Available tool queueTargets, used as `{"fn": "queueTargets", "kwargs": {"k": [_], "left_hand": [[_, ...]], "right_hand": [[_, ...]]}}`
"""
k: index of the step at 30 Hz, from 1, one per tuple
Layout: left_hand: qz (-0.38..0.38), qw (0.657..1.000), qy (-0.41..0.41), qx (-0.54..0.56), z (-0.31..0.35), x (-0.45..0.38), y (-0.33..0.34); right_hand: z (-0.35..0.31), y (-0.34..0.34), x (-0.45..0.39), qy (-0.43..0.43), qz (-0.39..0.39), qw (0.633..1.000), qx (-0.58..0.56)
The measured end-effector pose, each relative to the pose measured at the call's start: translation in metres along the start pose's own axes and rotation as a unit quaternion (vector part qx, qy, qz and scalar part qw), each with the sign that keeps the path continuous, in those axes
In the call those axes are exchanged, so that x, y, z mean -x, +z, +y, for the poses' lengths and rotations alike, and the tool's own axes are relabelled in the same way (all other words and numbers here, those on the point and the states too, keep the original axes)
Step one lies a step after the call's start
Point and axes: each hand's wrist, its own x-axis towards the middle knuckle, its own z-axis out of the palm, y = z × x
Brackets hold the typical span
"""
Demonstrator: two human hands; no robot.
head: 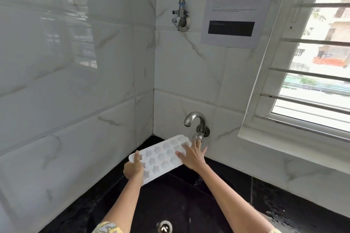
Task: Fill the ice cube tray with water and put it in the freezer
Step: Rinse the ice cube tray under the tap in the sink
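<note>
A white ice cube tray with star and round moulds is held level over the black sink, its far end under the curved steel tap. My left hand grips the tray's near left corner, thumb on top. My right hand reaches over the tray's right end with fingers spread, its fingertips touching the tap's handle. No water stream is visible from the spout.
White marble-look tiles form a corner behind the sink. A second wall valve sits higher up, beside a taped paper sheet. A barred window is at right. The sink drain lies at the bottom.
</note>
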Motion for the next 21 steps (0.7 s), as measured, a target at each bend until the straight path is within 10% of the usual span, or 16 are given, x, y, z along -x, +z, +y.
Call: {"fn": "queueTargets", "kwargs": {"k": [21], "left_hand": [[-0.016,0.999,-0.029,-0.002,-0.014,0.005,-0.002]], "right_hand": [[0.005,-0.004,0.004,0.023,-0.036,0.994,0.1]]}}
